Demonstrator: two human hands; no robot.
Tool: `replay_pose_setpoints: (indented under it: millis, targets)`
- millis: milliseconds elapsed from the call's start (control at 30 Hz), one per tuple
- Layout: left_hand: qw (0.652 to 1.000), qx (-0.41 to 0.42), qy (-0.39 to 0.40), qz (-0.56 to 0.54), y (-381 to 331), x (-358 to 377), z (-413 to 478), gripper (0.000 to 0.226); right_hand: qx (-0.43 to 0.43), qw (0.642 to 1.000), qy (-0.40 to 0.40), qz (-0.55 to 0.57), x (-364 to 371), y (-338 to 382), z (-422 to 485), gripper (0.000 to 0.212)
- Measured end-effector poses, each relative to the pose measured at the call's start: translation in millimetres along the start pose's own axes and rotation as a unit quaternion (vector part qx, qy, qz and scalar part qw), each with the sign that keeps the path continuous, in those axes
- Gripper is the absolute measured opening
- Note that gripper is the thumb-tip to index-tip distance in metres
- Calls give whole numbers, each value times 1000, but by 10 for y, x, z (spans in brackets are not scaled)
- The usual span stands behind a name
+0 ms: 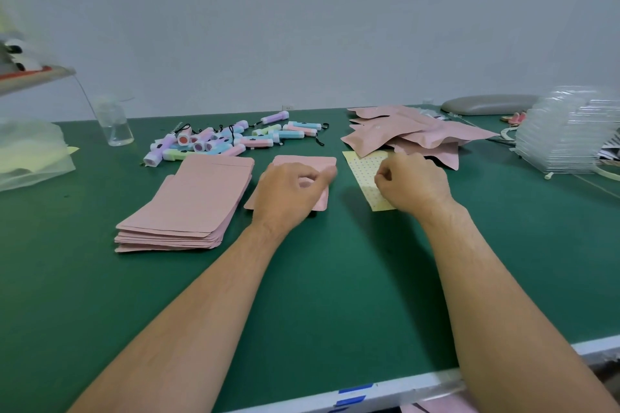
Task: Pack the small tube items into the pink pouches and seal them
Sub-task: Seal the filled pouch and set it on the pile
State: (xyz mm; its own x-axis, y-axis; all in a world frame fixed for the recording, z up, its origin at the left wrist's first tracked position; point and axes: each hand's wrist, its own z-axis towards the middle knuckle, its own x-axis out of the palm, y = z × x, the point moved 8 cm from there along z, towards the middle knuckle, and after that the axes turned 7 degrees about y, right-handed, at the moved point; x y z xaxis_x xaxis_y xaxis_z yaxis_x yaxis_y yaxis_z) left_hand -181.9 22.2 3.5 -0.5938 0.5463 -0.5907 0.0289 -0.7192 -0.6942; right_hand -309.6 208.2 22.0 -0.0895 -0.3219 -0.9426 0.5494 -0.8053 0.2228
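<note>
We kept the single flat pink pouch (pixel 303 162) in the middle of the green table mat (pixel 335 278), our left hand (pixel 292 191) lying on it with fingers curled round its far right edge, likely to keep it folded shut for sealing. Our right hand (pixel 412 184) hovered over the pale yellow dotted sticker sheet (pixel 364 166) just right of it, fingers curled narrowly toward the thumb. We could not tell whether they pinched a sticker. Supplies sat within easy reach: the stack of empty pink pouches (pixel 194 201) near left, the pile of small pastel plastic tubes (pixel 228 139) far left, and the heap of filled pink pouches (pixel 402 132) far right, out of the way.
</note>
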Motion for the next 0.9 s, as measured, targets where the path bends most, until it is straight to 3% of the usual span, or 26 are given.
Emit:
replay_pose_setpoints:
  millis: [100,200,333,467,633,833,900]
  targets:
    - [998,-19,-50,-19,60,-126,18,28,14,999,-36,36,-72,-84,14,20]
    - [997,5,-1,-82,46,-96,30,22,-55,983,-44,172,-94,100,4,20]
    - [972,88,71,-204,-140,6,11,24,-168,931,17,323,-27,548,-108,15]
    - [952,119,69,-272,-160,-35,35,22,-174,876,54,446,-25,623,-143,14]
    - [951,69,49,-299,-20,-64,54,22,-165,838,115,508,66,669,-171,15]
    - [955,57,21,-289,1,-96,63,14,-146,830,104,528,105,693,-155,17]
    - [952,58,8,-300,-10,-113,56,14,-143,809,123,556,133,713,-160,20]
